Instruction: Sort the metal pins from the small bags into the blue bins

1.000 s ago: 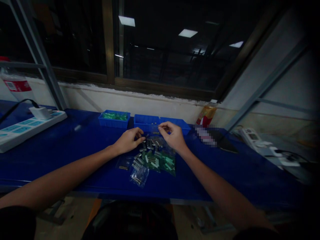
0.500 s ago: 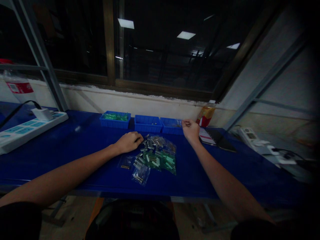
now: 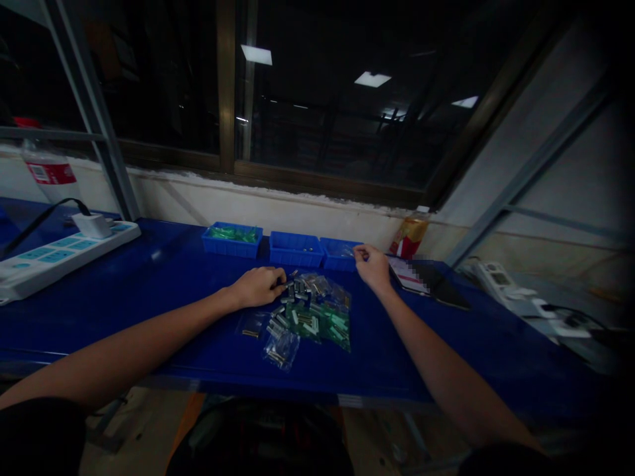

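Observation:
My left hand point(image 3: 260, 286) rests at the left edge of the pile, fingers curled in against the small metal pieces point(image 3: 300, 289); whatever lies under the fingertips is hidden. Over the right blue bin point(image 3: 338, 262) my right hand point(image 3: 373, 266) is closed in a pinch on a small clear plastic bag point(image 3: 346, 251), its contents too dim to tell. Around the metal pieces lie clear bags with brass-coloured pins point(image 3: 320, 284), green bags with silvery and white pieces point(image 3: 337, 325), and a clear bag point(image 3: 281, 350) in front. Another small bag point(image 3: 252, 327) lies to the left.
A middle blue bin point(image 3: 295, 256) holds a few tiny pieces; the left blue bin point(image 3: 233, 248) holds green bags. A power strip point(image 3: 64, 254) and a bottle point(image 3: 52, 175) stand left. To the right are a red-and-gold package point(image 3: 411, 237), a notebook point(image 3: 407, 274) and a dark flat object point(image 3: 446, 291).
My right hand has moved slightly left and lower with the clear bag at the right bin. My left hand stays by the pile, its fingers shifted a little. The whole view has shifted slightly.

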Demonstrator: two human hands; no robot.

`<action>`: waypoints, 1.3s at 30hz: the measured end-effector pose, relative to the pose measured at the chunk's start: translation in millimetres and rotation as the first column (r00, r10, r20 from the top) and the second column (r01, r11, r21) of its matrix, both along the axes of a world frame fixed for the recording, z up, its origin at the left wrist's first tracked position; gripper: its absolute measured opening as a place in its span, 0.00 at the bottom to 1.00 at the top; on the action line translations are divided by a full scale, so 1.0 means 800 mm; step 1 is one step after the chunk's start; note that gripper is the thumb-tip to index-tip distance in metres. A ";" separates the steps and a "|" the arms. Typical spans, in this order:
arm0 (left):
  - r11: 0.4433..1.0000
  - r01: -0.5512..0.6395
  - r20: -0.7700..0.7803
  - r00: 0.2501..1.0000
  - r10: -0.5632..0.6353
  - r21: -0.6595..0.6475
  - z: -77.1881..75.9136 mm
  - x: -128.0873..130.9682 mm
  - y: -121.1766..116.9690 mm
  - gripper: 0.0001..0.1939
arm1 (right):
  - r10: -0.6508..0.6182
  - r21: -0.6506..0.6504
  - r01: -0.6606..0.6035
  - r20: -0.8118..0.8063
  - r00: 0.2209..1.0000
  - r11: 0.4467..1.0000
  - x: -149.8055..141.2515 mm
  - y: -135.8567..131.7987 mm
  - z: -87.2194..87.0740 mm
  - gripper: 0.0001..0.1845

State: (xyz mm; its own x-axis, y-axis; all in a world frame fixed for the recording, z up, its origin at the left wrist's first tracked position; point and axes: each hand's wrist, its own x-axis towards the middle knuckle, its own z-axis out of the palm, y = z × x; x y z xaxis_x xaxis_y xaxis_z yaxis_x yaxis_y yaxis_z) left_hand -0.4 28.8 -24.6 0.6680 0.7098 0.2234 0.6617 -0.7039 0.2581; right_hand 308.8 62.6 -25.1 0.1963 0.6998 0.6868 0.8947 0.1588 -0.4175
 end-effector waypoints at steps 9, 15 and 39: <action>0.996 -0.093 0.016 0.996 0.093 -0.014 -0.002 -0.001 0.011 0.09 | 0.009 -0.004 -0.008 0.076 0.997 1.000 -0.005 -0.005 0.002 0.10; 0.992 -0.122 0.061 0.990 0.124 -0.043 -0.004 0.000 0.011 0.08 | 0.028 0.047 -0.031 0.051 0.998 0.998 -0.010 -0.010 0.011 0.12; 0.994 0.060 0.358 0.934 -0.022 -0.097 -0.003 0.009 -0.004 0.07 | 0.484 -0.284 -0.395 0.437 0.758 0.874 -0.157 -0.091 0.013 0.08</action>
State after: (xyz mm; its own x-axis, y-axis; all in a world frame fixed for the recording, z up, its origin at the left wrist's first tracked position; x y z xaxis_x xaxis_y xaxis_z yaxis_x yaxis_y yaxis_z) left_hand 7.2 25.2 -26.9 0.5874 0.7156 0.3780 0.4841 -0.6850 0.5445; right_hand 183.5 -10.3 -14.5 -0.4840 0.7357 0.4737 0.8322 0.5543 -0.0105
